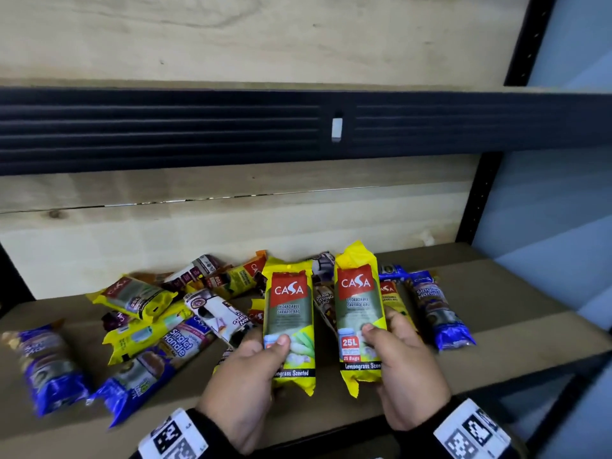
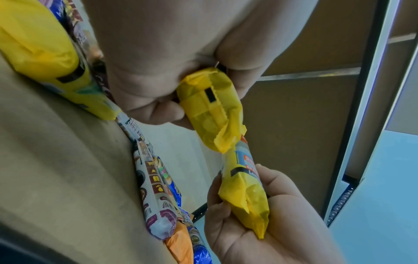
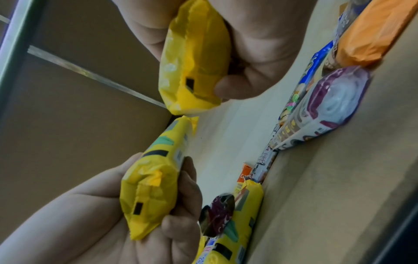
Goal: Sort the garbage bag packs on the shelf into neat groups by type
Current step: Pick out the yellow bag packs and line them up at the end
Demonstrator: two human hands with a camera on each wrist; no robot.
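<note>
Both hands are working nearest the camera, at the near edge of the shelf (image 1: 496, 293); the left hand (image 1: 245, 385) is gripping the lower end of one yellow CASA pack (image 1: 291, 323), thumb pressing on its front, while the right hand (image 1: 407, 369) is clamping a second yellow CASA pack (image 1: 359, 313) the same way; the two packs are standing upright side by side, just apart, lifted clear of the shelf board; both are reading as the same lemongrass type, so a matched pair is being gathered.

Sorting is looking barely begun; behind and left of the hands the mixed heap (image 1: 185, 309) is lying jumbled, yellow, white draw-string and blue Singlet Handle packs overlapping at all angles; one blue pack (image 1: 49, 362) is lying apart at the far left, another blue pack (image 1: 437, 309) to the right of the hands, with a narrow yellow pack (image 1: 395, 303) just beside it; no neat group is showing anywhere yet; judging from this, nearly every pack is waiting to be placed, and bare shelf on the right is offering room for a first group.
</note>
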